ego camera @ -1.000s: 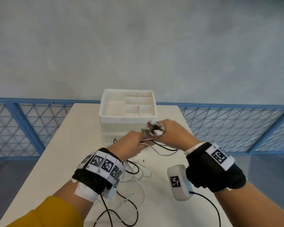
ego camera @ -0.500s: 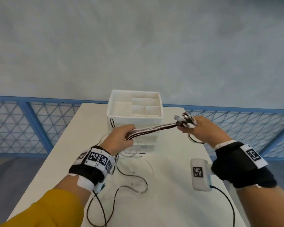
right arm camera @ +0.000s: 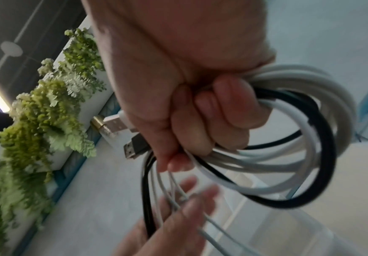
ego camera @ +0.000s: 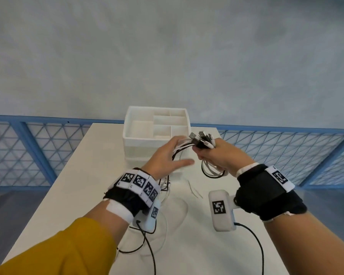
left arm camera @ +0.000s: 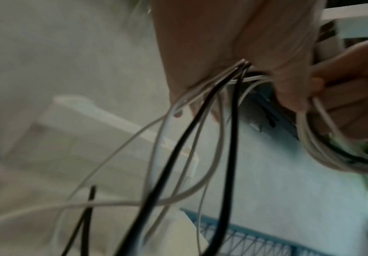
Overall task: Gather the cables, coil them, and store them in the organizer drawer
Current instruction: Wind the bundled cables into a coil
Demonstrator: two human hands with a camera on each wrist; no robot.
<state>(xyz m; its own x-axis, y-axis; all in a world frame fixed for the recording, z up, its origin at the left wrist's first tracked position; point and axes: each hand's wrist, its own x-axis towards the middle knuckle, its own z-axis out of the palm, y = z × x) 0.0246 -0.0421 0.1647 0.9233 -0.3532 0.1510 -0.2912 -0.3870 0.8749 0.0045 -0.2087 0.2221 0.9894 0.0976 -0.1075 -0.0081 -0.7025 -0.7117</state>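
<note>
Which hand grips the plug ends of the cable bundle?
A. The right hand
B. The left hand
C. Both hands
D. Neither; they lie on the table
A: the right hand is curled round the cables, plugs sticking out above it; the left hand is spread open.

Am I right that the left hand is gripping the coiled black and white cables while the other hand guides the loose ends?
Not quite: the right hand grips the coiled cables, as the right wrist view shows. The left hand, fingers straight, guides the loose ends.
</note>
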